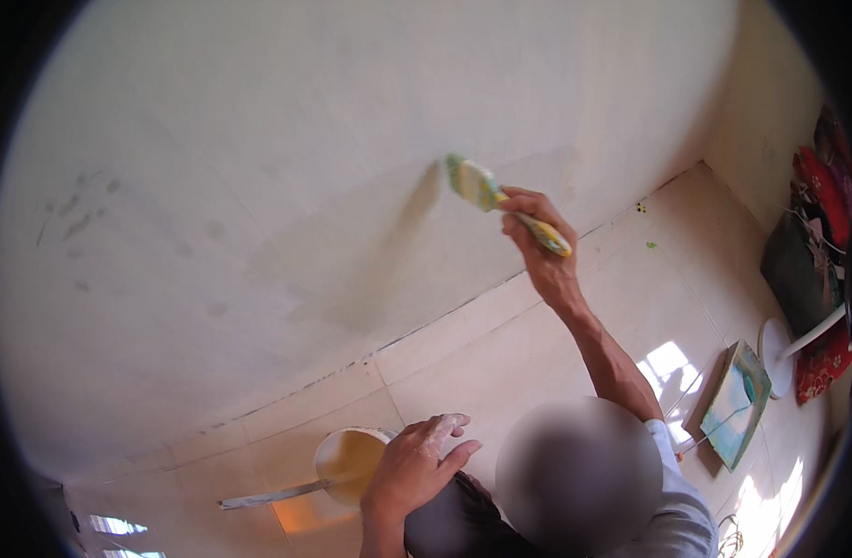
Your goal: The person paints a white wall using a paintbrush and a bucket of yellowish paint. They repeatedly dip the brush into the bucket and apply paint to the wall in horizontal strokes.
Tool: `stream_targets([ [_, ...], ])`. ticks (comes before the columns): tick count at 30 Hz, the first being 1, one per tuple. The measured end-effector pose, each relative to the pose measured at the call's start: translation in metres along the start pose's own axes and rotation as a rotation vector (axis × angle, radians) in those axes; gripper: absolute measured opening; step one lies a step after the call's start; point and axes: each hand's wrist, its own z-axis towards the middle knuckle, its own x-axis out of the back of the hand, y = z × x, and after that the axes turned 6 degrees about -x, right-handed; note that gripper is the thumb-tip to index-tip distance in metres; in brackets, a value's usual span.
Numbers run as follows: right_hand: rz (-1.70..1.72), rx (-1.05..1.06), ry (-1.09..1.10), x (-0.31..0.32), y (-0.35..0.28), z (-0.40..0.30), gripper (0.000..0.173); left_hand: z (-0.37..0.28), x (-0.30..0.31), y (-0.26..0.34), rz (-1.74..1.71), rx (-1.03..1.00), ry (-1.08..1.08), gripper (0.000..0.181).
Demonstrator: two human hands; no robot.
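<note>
My right hand (541, 223) grips the paint-stained handle of a flat paintbrush (475, 183). Its wide green-and-cream head is at the pale wall (258, 91), blurred at the edges, so contact is hard to tell. A darker patch, damp or in shadow, spreads over the wall below the brush. Low in the view, my left hand (419, 464) holds nothing; its thumb stands apart from the fingers, and whitish residue covers the index finger. Just left of that hand is a white bucket (339, 446), partly hidden, with a flat stick (272, 495) across its rim.
A green-stained paint tray (736, 411), with a wire-handled tool on it, lies on the tiled floor (461, 363) at right. Beyond it are a white round base (776, 356) and a pile of red and dark cloth (820, 188). Wall and floor meet along a slanting joint.
</note>
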Motion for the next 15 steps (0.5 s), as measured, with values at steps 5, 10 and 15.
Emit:
stream_targets([
  [5,0.103,-0.094,-0.107,-0.018,0.001,0.015,0.015,-0.032,0.019,-0.009,0.023,0.036,0.047,0.034],
  [10,0.082,-0.062,0.047,0.028,0.028,0.035,0.016,-0.067,0.033,-0.001,0.015,0.19,0.121,0.032],
  [15,0.01,-0.015,0.248,0.06,0.044,0.046,0.015,-0.073,0.031,0.01,-0.093,0.315,0.202,0.029],
])
